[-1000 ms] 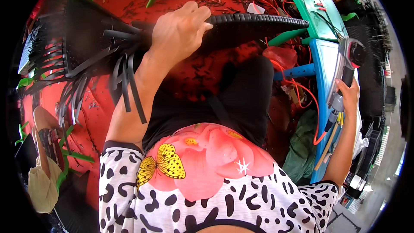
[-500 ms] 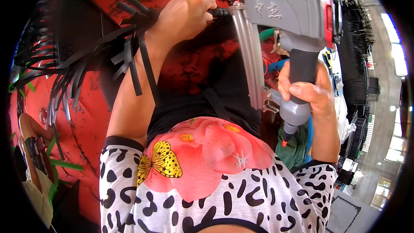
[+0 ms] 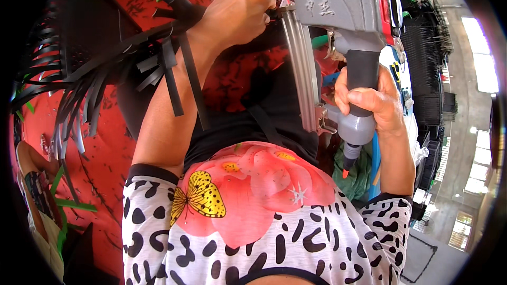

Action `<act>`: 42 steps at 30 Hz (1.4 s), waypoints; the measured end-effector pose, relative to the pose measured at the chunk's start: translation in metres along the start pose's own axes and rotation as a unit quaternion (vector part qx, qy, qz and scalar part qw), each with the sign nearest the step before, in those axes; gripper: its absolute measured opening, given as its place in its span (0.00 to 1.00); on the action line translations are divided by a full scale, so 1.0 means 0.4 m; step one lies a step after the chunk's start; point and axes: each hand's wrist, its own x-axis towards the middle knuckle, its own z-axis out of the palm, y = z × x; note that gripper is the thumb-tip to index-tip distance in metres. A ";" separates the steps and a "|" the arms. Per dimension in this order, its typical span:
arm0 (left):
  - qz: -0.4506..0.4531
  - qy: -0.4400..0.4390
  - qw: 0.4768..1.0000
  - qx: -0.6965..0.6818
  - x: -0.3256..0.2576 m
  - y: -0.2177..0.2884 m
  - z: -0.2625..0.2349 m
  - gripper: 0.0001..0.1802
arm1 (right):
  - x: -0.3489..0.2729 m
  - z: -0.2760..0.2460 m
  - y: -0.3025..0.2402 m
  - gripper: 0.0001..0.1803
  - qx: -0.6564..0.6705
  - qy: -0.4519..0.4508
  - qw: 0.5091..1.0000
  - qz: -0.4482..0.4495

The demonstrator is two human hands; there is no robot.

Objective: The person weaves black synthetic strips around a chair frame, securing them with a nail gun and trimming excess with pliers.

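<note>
My right hand [image 3: 384,100] wraps around the dark handle of a grey pneumatic nail gun [image 3: 338,10]. Its long silver magazine slants down beside the handle, and an orange tip shows at the handle's lower end. The nose points left, close against the end of a black frame [image 3: 182,10]. My left hand [image 3: 237,16] is closed around that frame beside the nose; its fingers hide most of the gripped part. Many loose flat black strips [image 3: 100,95] hang from the woven piece on the left, a few lying across my left forearm. Whether the nose touches the frame, I cannot tell.
A red floor covering [image 3: 79,174] is littered with dark scraps. Green bars [image 3: 74,204] stand at lower left, near another person's bare arm or leg [image 3: 34,158]. Black woven goods [image 3: 426,74] are stacked at the right. A green bag [image 3: 353,177] lies below the gun.
The nail gun and my right hand have shifted slightly left and up. My left hand has moved a little right and up with the frame, and the hanging strips have swung along.
</note>
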 end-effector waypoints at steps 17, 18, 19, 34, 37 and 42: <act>-0.002 -0.076 0.988 0.134 0.015 0.025 0.015 0.13 | 0.010 -0.030 0.002 0.10 -0.073 -0.042 0.996 0.014; 0.006 -0.011 0.997 0.074 0.014 0.005 0.029 0.11 | 0.013 -0.019 0.004 0.09 -0.065 -0.032 0.997 0.018; 0.014 0.054 0.998 0.013 0.011 -0.012 0.041 0.13 | 0.015 -0.015 0.020 0.10 -0.043 -0.034 0.998 0.020; 0.035 -0.032 0.999 0.005 -0.014 -0.054 -0.018 0.13 | -0.123 -0.331 0.201 0.20 -0.038 0.276 0.960 -0.017; 0.251 -0.008 0.964 0.084 -0.018 -0.109 -0.042 0.10 | -0.100 -0.436 0.313 0.31 -0.219 0.354 0.908 0.053; -0.071 -0.032 0.997 -0.005 -0.028 -0.088 -0.043 0.07 | -0.033 -0.511 0.403 0.43 -0.431 0.354 0.761 0.332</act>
